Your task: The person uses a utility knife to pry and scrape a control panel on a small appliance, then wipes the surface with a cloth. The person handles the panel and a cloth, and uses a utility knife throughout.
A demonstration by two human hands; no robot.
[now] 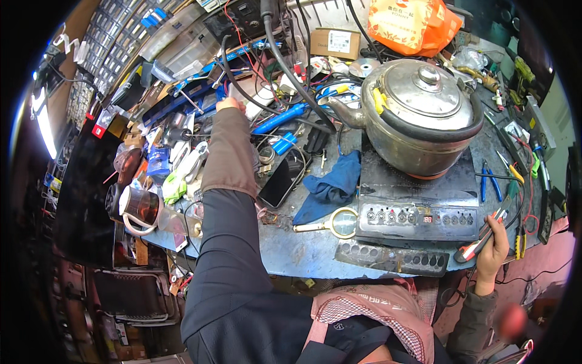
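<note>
My left hand (pixel 230 104) is stretched to the back left among tools and wires, fingers curled beside a blue item (pixel 223 91); what it grips is unclear. My right hand (pixel 494 252) is closed on a red-and-black handled tool (pixel 470 249) at the front right. Between them a steel kettle (pixel 412 139) sits on an induction cooker, whose control panel (pixel 415 218) shows knobs and a display. A loose black panel strip (pixel 391 258), a magnifying glass (pixel 344 222), a blue cloth (pixel 327 188) and a black phone (pixel 282 179) lie nearby.
A glass pot (pixel 139 206) and small clutter crowd the left. Pliers (pixel 491 182), wires and tools line the right. An orange bag (pixel 406 24), a cardboard box (pixel 333 42) and hanging cables are at the back. Storage drawers (pixel 121 42) stand back left.
</note>
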